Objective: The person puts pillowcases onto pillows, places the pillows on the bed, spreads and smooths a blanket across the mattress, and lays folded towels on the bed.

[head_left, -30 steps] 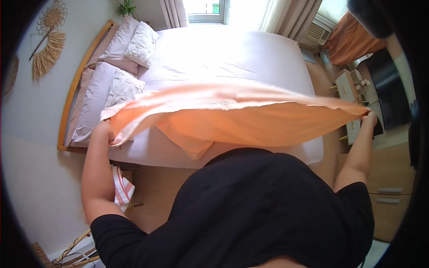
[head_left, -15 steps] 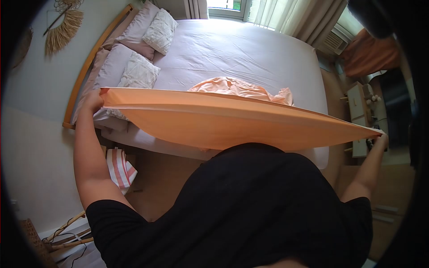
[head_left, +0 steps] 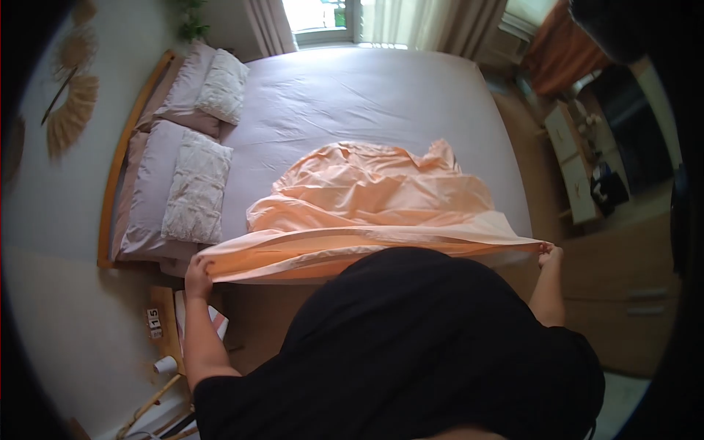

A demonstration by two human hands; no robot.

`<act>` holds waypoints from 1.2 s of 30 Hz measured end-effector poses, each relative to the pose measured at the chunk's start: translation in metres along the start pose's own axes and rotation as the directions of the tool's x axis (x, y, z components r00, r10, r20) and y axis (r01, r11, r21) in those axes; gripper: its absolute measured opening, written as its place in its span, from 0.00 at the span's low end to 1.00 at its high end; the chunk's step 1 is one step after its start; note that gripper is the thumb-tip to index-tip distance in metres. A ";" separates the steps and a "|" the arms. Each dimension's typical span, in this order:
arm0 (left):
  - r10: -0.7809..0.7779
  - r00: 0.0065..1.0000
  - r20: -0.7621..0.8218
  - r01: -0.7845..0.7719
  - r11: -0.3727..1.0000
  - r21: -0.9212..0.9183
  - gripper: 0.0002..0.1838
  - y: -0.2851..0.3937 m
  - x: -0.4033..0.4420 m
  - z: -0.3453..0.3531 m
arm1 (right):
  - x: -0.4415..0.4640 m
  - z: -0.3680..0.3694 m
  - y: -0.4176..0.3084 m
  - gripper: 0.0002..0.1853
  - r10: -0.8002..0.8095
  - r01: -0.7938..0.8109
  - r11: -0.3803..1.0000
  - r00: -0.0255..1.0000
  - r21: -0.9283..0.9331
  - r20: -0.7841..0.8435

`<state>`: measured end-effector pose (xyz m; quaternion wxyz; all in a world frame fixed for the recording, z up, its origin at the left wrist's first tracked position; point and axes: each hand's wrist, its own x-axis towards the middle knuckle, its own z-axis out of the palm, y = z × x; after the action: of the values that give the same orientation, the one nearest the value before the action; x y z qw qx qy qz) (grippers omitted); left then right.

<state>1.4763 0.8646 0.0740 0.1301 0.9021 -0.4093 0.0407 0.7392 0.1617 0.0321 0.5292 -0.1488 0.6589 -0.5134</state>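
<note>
A peach-coloured sheet (head_left: 367, 194) lies rumpled over the near half of the bed, its near edge stretched between my two hands. On the left, my left hand (head_left: 198, 275) is closed on one corner, close to the bed's near side. My right hand (head_left: 550, 254) pinches the opposite corner, out beyond the foot of the bed. Between them the edge sags and folds open, showing a deeper orange inside. My torso in a black top hides part of the near edge. Beneath the sheet is a bed (head_left: 352, 95) with a pale lilac cover.
Pillows (head_left: 147, 191) and white textured cushions (head_left: 198, 187) lean by the wooden headboard (head_left: 108, 213). A bedside table (head_left: 167, 323) with a block calendar (head_left: 153, 323) stands at lower left. Drawers (head_left: 576, 169) and a dark screen (head_left: 634, 132) are at right.
Both hands have come down and closer together, lowering the sheet's stretched edge from above the bed to its near side. More of the rumpled sheet now shows on the bed.
</note>
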 end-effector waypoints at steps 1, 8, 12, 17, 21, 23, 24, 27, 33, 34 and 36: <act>-0.106 0.994 0.023 0.108 0.992 -0.070 0.16 0.015 -0.013 -0.003 | 0.007 -0.035 0.001 0.15 0.004 -0.004 1.000 1.000 -0.019 -0.011; -0.233 0.915 -0.330 0.212 0.972 -0.097 0.10 -0.050 0.002 -0.002 | -0.019 -0.062 -0.029 0.12 -0.082 0.056 0.984 0.985 -0.171 -0.150; -0.474 0.876 -0.092 0.462 0.878 -0.123 0.09 -0.012 0.041 -0.024 | -0.033 -0.027 -0.028 0.08 -0.110 0.118 0.808 0.993 -0.577 0.048; -0.341 0.882 0.325 0.263 0.929 0.261 0.08 -0.046 0.023 -0.005 | -0.037 -0.034 -0.044 0.19 0.009 0.174 0.395 0.981 -0.902 0.193; -0.744 0.669 0.009 0.740 0.667 0.085 0.08 -0.054 -0.002 -0.007 | -0.015 -0.084 -0.037 0.18 0.121 0.057 0.022 0.991 -0.998 0.059; -0.817 0.576 -0.013 0.815 0.574 0.076 0.08 -0.069 -0.024 -0.008 | -0.023 -0.121 -0.029 0.08 0.538 0.351 -0.435 0.840 -0.829 0.073; -0.770 0.637 -0.030 0.768 0.631 0.110 0.08 -0.098 -0.051 0.004 | -0.033 -0.131 -0.019 0.08 0.606 0.028 -0.317 0.775 -0.948 -0.180; -0.772 0.234 0.591 0.944 0.325 0.051 0.13 -0.083 -0.101 0.004 | -0.111 -0.117 -0.004 0.06 0.488 -0.142 -0.726 0.585 -0.673 -0.648; -0.618 0.085 0.782 0.899 0.385 0.207 0.13 0.038 -0.100 0.092 | -0.128 -0.159 0.039 0.09 0.535 -0.233 -0.747 0.344 -0.622 -0.771; -0.587 0.127 0.800 0.879 0.440 0.184 0.14 0.058 -0.084 0.109 | -0.116 -0.152 0.049 0.09 0.581 -0.204 -0.713 0.362 -0.670 -0.729; -0.520 0.247 0.818 0.820 0.562 0.110 0.14 0.098 -0.038 0.142 | -0.077 -0.118 0.072 0.09 0.681 -0.088 -0.621 0.432 -0.779 -0.591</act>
<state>1.3731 0.7929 -0.0500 0.0966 0.8680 0.0133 -0.4869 0.6942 0.3107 0.0041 0.4777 -0.2309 0.6112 0.5874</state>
